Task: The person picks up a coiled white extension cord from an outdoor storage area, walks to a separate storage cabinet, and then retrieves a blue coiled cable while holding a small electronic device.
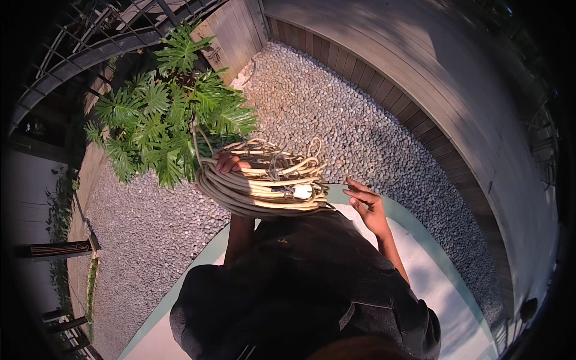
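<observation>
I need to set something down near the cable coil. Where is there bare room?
Bare gravel spreads between the leafy plant and the slatted wooden edge; more lies below the plant, left of the green border. Crowded: the plant's spot and around the cable coil, held by the left hand, the right hand nearby.

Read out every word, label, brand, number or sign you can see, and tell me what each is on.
No legible text anywhere in this view.
White fitting on the coiled cable: too small to tell whether anything is printed on it.
Black clothing: a small yellowish mark and pale strokes near the lower edge, none readable as letters or numbers.
</observation>
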`<state>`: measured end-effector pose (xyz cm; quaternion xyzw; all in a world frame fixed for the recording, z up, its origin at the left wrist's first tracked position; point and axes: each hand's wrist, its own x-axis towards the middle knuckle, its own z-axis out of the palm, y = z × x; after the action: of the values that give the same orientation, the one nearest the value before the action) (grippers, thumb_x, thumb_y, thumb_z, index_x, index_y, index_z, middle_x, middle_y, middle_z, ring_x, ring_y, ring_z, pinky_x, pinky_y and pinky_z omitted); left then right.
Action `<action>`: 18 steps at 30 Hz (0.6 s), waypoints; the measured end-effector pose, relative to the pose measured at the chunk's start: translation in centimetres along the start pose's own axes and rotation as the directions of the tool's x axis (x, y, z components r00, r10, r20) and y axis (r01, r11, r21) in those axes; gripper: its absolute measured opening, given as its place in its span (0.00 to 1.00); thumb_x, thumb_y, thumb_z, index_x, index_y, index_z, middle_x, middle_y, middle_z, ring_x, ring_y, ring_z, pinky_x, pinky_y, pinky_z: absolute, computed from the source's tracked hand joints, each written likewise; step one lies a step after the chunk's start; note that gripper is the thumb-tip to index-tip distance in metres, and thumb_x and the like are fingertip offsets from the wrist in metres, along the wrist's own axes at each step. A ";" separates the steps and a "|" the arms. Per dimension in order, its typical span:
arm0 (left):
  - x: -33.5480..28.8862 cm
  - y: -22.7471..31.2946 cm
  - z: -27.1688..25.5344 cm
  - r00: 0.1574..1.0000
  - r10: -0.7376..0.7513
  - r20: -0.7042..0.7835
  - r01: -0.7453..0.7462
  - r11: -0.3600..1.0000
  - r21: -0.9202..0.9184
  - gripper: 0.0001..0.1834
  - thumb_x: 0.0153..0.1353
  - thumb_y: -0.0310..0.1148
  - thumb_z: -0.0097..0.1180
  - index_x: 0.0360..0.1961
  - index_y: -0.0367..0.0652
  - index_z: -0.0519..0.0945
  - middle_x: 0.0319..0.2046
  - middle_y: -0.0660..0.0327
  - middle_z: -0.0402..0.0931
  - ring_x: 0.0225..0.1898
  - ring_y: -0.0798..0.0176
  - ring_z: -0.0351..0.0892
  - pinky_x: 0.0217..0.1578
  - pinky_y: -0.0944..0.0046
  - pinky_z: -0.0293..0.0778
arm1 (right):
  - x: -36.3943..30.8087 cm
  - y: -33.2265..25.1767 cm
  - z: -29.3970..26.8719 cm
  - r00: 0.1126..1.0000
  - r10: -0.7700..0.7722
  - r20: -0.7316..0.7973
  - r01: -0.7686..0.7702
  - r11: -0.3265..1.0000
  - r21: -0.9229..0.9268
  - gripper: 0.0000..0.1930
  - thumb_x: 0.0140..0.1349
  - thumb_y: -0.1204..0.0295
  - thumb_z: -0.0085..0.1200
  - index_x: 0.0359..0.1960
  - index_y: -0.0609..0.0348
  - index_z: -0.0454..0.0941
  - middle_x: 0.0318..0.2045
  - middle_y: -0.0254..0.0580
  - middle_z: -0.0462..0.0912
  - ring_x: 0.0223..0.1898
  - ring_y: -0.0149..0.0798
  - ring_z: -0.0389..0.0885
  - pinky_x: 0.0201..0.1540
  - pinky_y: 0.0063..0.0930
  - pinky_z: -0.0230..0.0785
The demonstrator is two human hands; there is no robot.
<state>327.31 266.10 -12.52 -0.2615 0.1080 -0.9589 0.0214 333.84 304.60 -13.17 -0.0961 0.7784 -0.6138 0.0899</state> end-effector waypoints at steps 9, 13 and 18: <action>18.2 5.6 -2.4 0.991 0.115 -0.071 -0.105 0.986 0.132 0.46 0.47 0.58 0.78 0.57 0.39 0.71 0.34 0.70 0.73 0.37 0.72 0.74 0.44 0.66 0.67 | 4.0 30.9 -19.2 0.293 0.845 -0.447 -0.945 0.326 -0.002 0.16 0.69 0.60 0.57 0.50 0.54 0.86 0.32 0.40 0.86 0.31 0.36 0.85 0.32 0.34 0.78; 21.2 10.3 -6.8 0.985 0.060 -0.160 -0.017 0.966 0.258 0.46 0.50 0.62 0.73 0.60 0.41 0.69 0.34 0.68 0.73 0.36 0.70 0.73 0.45 0.65 0.67 | 9.1 33.6 -17.8 0.255 0.949 -0.184 -0.955 0.218 -0.201 0.17 0.69 0.59 0.57 0.53 0.53 0.84 0.36 0.39 0.86 0.32 0.36 0.85 0.32 0.34 0.79; 25.8 10.7 -14.6 0.952 0.202 -0.232 -0.101 0.917 0.385 0.44 0.54 0.69 0.65 0.57 0.45 0.69 0.30 0.66 0.71 0.31 0.68 0.72 0.42 0.63 0.65 | 30.2 36.2 -19.1 0.401 0.907 0.125 -0.762 0.407 -0.505 0.19 0.69 0.58 0.57 0.57 0.52 0.81 0.40 0.38 0.86 0.33 0.36 0.86 0.32 0.34 0.80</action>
<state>297.55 256.03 -14.30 -0.1121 -0.0520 -0.9838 0.1301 298.34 322.97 -44.69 0.1835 0.7819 -0.2901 0.5204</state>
